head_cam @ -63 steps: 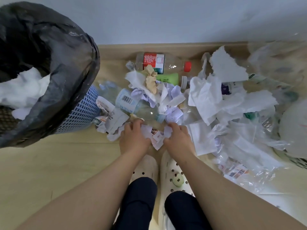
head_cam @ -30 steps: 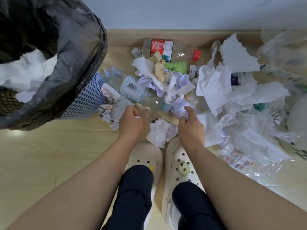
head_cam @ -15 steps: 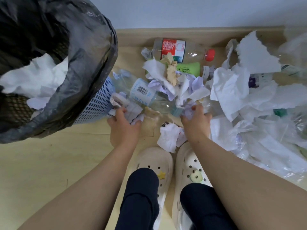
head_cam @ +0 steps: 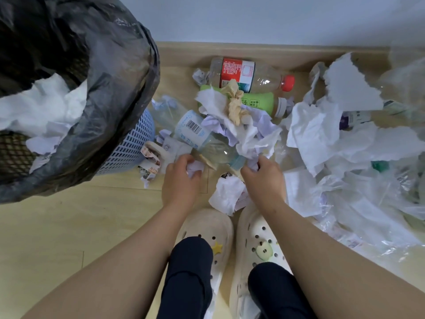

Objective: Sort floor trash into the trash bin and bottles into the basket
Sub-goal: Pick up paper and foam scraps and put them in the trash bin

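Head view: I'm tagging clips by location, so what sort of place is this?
Probably an indoor room: wood-look floor, plain wall and skirting board, plus a bag-lined trash bin beside strewn paper and bottles.

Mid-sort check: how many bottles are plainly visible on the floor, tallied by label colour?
Red-label bottle: 1
Green-label bottle: 1
Pale blue-label bottle: 1
Total: 3 plainly visible; others may lie half-buried under the clear plastic on the right.
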Available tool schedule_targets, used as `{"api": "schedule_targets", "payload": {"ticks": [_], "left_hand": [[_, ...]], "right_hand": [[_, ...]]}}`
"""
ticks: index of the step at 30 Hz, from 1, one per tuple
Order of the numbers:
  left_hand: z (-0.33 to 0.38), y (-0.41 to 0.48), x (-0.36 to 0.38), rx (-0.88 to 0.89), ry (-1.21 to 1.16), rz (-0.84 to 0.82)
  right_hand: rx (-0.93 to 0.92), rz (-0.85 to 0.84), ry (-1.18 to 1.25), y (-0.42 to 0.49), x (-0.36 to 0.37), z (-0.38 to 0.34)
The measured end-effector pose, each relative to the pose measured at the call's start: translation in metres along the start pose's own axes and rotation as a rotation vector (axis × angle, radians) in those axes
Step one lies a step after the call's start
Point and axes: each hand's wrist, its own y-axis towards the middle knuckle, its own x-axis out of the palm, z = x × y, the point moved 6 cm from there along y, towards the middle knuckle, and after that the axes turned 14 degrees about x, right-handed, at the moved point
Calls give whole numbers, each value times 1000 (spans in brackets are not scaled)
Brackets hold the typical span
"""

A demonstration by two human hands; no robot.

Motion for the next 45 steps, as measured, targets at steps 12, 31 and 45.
{"api": "schedule_targets", "payload": {"ticks": [12, 31, 45], "left_hand": [[19, -6, -10, -68, -79, 125], [54, 2, -12, -92, -404, 79], [122, 47, -44, 55, -477, 127]], "right_hand": [[13, 17, 412, -14, -21, 2], [-123, 143, 723, -36, -55, -18], [36, -44, 232, 28, -22, -38]]}}
